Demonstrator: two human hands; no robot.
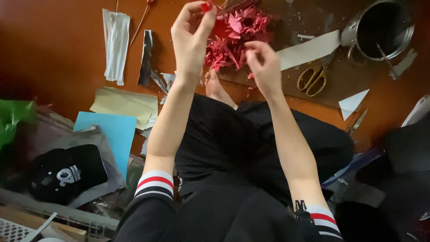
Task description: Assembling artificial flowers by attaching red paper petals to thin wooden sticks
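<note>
— How far along is the red paper flower (233, 36)?
— Already bushy, far centre on the floor (58, 49). Left hand (191, 38) pinches a red scrap; right hand (264, 65), fingers curled, touches its near edge. Scissors (312, 79) lie right, idle.

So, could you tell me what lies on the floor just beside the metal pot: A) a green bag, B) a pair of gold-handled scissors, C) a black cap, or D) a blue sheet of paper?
B: the gold-handled scissors lie just left of and below the metal pot, while the blue sheet, black cap and green bag all sit far off on the other side.
</note>
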